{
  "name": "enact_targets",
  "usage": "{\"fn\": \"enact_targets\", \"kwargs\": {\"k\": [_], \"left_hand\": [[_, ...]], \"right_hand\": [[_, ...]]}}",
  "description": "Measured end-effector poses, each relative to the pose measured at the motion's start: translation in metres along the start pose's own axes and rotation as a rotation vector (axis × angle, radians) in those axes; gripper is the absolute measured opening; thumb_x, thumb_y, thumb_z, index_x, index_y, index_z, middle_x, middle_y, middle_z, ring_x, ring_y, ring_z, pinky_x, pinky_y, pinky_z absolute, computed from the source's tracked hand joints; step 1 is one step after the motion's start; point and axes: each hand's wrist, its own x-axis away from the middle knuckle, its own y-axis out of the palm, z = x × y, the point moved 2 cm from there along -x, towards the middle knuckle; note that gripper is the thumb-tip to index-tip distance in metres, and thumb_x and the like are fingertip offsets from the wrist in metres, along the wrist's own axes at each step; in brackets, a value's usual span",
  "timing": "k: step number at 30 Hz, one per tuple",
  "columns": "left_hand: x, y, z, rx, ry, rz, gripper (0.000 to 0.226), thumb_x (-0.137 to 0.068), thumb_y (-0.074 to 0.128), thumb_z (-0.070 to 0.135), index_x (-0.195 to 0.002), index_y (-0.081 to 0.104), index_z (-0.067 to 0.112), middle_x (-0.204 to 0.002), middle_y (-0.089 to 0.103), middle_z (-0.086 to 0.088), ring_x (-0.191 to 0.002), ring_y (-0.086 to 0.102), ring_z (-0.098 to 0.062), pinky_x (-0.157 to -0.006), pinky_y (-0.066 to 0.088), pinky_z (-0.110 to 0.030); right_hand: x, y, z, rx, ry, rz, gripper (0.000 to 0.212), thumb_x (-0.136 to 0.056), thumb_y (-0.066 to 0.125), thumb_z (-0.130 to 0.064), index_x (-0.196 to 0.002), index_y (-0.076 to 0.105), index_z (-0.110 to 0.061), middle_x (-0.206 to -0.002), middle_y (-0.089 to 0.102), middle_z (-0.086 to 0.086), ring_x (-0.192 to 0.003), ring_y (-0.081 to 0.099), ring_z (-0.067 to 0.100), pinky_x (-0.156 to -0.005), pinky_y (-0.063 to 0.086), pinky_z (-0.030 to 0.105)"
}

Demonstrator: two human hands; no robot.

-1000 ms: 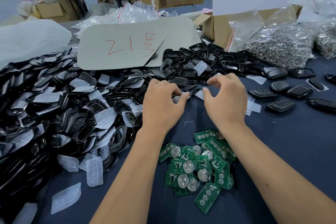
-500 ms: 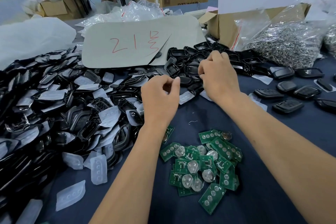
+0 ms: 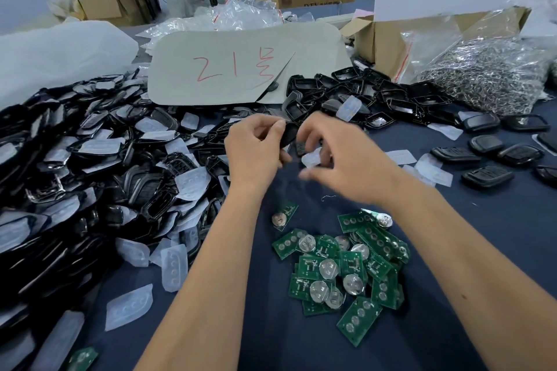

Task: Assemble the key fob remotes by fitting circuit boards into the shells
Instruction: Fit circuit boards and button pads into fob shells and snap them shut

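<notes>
even, soft overhead light, bright and with faint shadows on the dark blue table cloth (image 3: pixel 497 244). small glints on the glossy black shells (image 3: pixel 90 178) and clear plastic bags (image 3: pixel 238 15). the right hand (image 3: pixel 340 159) is smeared by motion blur. wide-angle bending at the edges; the background is soft.

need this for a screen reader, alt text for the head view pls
Two bare hands work over a dark blue table: the left hand grips a black plastic fob shell, the right hand pinches a translucent rubber pad. Green circuit boards lie nearer.
</notes>
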Motion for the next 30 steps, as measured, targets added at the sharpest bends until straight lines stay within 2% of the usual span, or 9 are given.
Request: {"fn": "enact_targets", "kwargs": {"k": [3,6,9,11,15,22,24,27,30], "left_hand": [[-0.004,-0.006,-0.002,-0.047,0.031,0.062,0.010,-0.097,0.069,0.018,-0.088,0.073,0.017,-0.070,0.073,-0.001,-0.041,0.060,-0.014,-0.052,0.046,-0.029],[-0.003,-0.005,-0.002,0.018,-0.014,0.048,0.013,-0.098,0.066,0.013,-0.089,0.073,0.018,-0.068,0.074,-0.002,-0.050,0.067,-0.018,-0.053,0.052,-0.026],[-0.003,-0.003,-0.002,0.149,-0.079,0.014,0.020,-0.097,0.061,0.000,-0.102,0.073,0.015,-0.080,0.075,-0.008,-0.060,0.070,-0.019,-0.057,0.054,-0.024],[-0.003,0.000,0.001,0.218,-0.106,-0.021,0.038,-0.094,0.053,-0.010,-0.115,0.069,0.018,-0.090,0.070,-0.014,-0.061,0.069,-0.019,-0.059,0.056,-0.026],[0.000,0.005,0.008,0.323,-0.177,-0.096,0.063,-0.088,0.041,-0.019,-0.122,0.070,0.026,-0.093,0.059,-0.020,-0.062,0.064,-0.018,-0.062,0.057,-0.027],[0.009,0.017,0.015,0.602,-0.340,-0.135,0.020,-0.103,0.053,-0.002,-0.110,0.071,0.004,-0.078,0.065,-0.001,-0.056,0.062,-0.010,-0.060,0.057,-0.022],[0.013,0.022,0.014,0.596,-0.328,-0.128,0.009,-0.103,0.060,0.008,-0.099,0.067,0.007,-0.070,0.067,0.003,-0.055,0.061,-0.008,-0.058,0.057,-0.022],[0.017,0.025,0.013,0.464,-0.272,-0.104,0.016,-0.103,0.062,0.013,-0.088,0.066,0.013,-0.066,0.067,0.003,-0.055,0.061,-0.011,-0.052,0.054,-0.022],[0.020,0.025,0.014,0.364,-0.225,-0.095,0.012,-0.102,0.063,0.010,-0.093,0.070,0.014,-0.064,0.064,0.006,-0.053,0.057,-0.009,-0.046,0.046,-0.021]], "right_hand": [[0.006,0.019,-0.015,-0.009,-0.119,-0.335,0.037,-0.072,0.094,-0.027,-0.104,0.074,-0.028,-0.092,0.053,-0.017,-0.079,0.053,-0.010,-0.069,0.036,0.007],[0.006,0.027,-0.022,0.025,-0.129,-0.415,0.030,-0.074,0.093,-0.028,-0.100,0.079,-0.031,-0.092,0.045,-0.016,-0.083,0.045,-0.017,-0.072,0.034,0.007],[0.004,0.028,-0.023,0.030,-0.107,-0.438,0.024,-0.075,0.091,-0.023,-0.091,0.073,-0.025,-0.082,0.055,-0.021,-0.075,0.049,-0.014,-0.065,0.035,0.009],[0.005,0.027,-0.018,-0.050,-0.088,-0.396,0.022,-0.078,0.089,-0.016,-0.089,0.069,-0.019,-0.070,0.059,-0.029,-0.064,0.053,-0.009,-0.060,0.038,0.010],[0.011,0.018,0.002,-0.415,0.006,-0.241,0.021,-0.090,0.079,-0.007,-0.107,0.074,-0.018,-0.079,0.065,0.003,-0.062,0.051,0.005,-0.063,0.046,0.018],[0.019,0.017,0.040,-1.057,0.193,0.251,0.015,-0.096,0.067,-0.001,-0.097,0.072,-0.015,-0.077,0.063,-0.003,-0.050,0.047,0.010,-0.043,0.028,0.017],[0.018,0.015,0.043,-1.135,0.214,0.321,0.009,-0.090,0.071,-0.005,-0.097,0.072,-0.011,-0.076,0.066,-0.001,-0.050,0.049,0.011,-0.041,0.030,0.016],[0.017,0.015,0.047,-1.175,0.253,0.395,0.015,-0.081,0.075,-0.011,-0.096,0.074,-0.009,-0.075,0.071,0.001,-0.048,0.051,0.009,-0.041,0.034,0.015],[0.017,0.016,0.049,-1.143,0.268,0.427,0.008,-0.090,0.072,-0.003,-0.096,0.073,-0.008,-0.074,0.071,0.000,-0.046,0.053,0.009,-0.041,0.036,0.015]]}}
